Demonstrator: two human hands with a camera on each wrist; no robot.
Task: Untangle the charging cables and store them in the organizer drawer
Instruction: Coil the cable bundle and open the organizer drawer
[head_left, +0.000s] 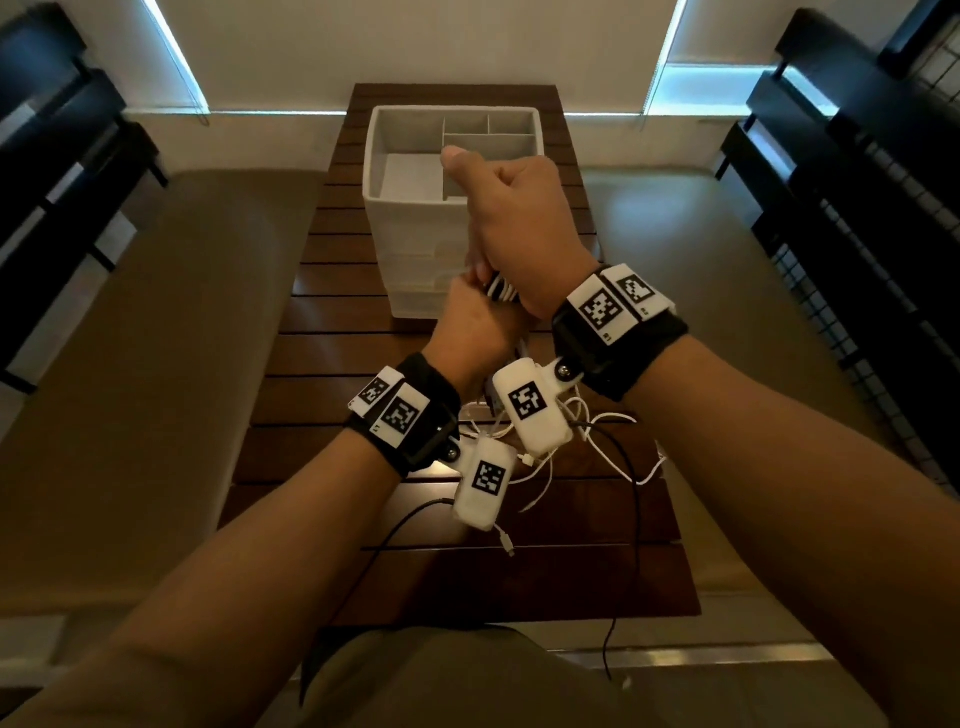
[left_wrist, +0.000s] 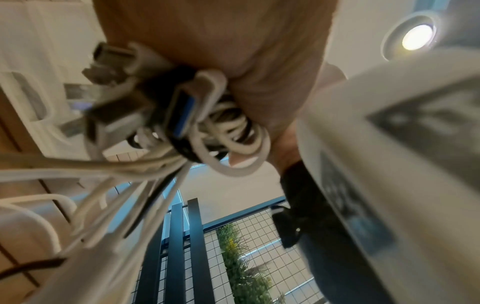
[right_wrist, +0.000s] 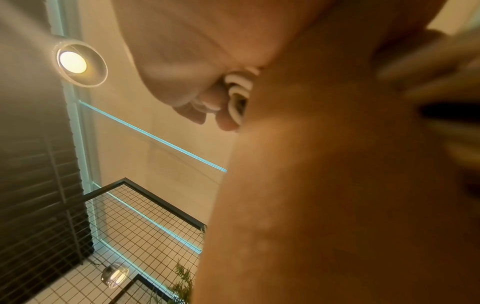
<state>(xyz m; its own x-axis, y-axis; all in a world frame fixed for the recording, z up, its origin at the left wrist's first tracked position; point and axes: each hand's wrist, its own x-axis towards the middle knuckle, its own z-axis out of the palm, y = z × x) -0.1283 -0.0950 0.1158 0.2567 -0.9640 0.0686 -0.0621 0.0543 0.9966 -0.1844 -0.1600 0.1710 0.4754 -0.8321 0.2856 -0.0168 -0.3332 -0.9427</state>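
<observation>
Two bare forearms reach forward from 6 o'clock in the head view, each wrist strapped with a black band carrying white tag blocks. Right hand (head_left: 511, 218) is raised at centre, fingers clenched into a fist round a coil of cable bundle (head_left: 500, 287), thumb pointing up toward 12 o'clock. Left hand (head_left: 475, 332) sits just below it, toward 7 o'clock of the right, and its fingers also grasp the bundle from underneath; the two hands touch.

From the left wrist view, the bundle (left_wrist: 207, 123) shows as several white loops and at least one black strand gathered under the palm, with grey plug ends (left_wrist: 111, 67) sticking out toward 10 o'clock. Loose strands trail away from the fist toward 7 o'clock, so the long axis of the hanging cables runs from the hands down to the table. The right wrist view shows only a few white loops (right_wrist: 237, 90) pinched between curled fingers.

On the brown slatted table (head_left: 322, 332), more white cable slack (head_left: 597, 447) and a thin black cable (head_left: 636, 509) lie tangled at 5 o'clock of the hands, beneath the wrists.

Beyond the hands, at 12 o'clock, stands a white organizer (head_left: 395, 208) with open divided compartments on top; its drawer fronts are partly hidden behind the hands.
</observation>
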